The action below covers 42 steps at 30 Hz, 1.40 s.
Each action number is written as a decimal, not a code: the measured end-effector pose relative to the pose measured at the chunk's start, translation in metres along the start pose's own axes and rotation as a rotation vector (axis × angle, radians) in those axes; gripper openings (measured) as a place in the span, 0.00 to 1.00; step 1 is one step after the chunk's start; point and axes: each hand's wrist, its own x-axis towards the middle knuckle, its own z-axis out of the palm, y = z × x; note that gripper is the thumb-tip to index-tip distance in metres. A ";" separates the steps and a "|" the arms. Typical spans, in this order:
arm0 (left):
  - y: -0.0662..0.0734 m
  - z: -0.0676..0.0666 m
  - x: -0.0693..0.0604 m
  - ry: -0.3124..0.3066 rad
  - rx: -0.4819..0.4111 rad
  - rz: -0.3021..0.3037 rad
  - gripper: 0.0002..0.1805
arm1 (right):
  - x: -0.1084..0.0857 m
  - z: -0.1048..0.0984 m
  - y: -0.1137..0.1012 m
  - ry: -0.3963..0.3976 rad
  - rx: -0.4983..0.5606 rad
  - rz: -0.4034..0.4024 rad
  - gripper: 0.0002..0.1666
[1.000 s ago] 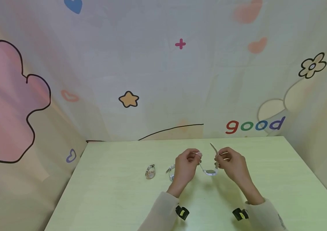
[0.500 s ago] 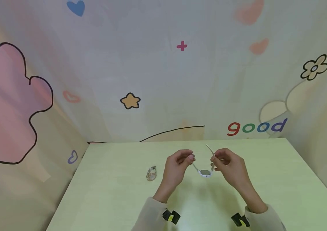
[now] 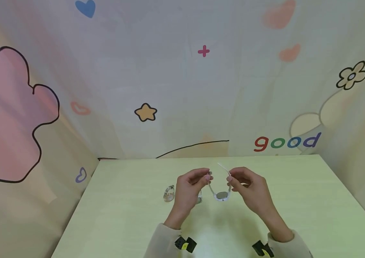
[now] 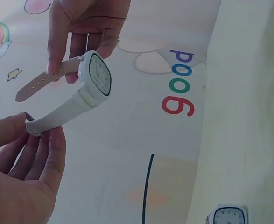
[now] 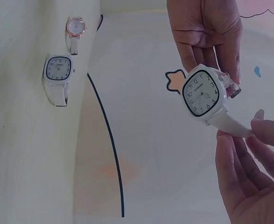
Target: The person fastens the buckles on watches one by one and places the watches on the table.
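A white wristwatch (image 3: 222, 195) hangs in the air between both hands, its strap unbuckled and its dial hanging lowest. My left hand (image 3: 186, 190) pinches the buckle end of the strap. The holed end is pinched between the right thumb and fingers of my right hand (image 3: 252, 187); its tip sticks up past them. In the right wrist view the squarish dial (image 5: 201, 93) shows black numerals inside a dark border. A second white wristwatch (image 3: 199, 198) stands on the table, partly hidden behind my left hand. Left of it is a smaller wristwatch (image 3: 169, 194) with a rose-gold case.
The pale green table (image 3: 118, 215) ends at the back against a printed curtain (image 3: 182, 89) with a star, hearts and the word "good". Curtain sides also flank the table. Black camera straps (image 3: 185, 244) sit at the sleeve cuffs.
Both hands have moved left with the wristwatch between them. The left hand now covers the second white watch from its other side, leaving its right part showing. The head view has shifted slightly.
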 end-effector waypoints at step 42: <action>0.026 -0.010 -0.016 0.015 -0.020 0.027 0.12 | -0.010 0.016 -0.022 -0.037 -0.078 -0.100 0.08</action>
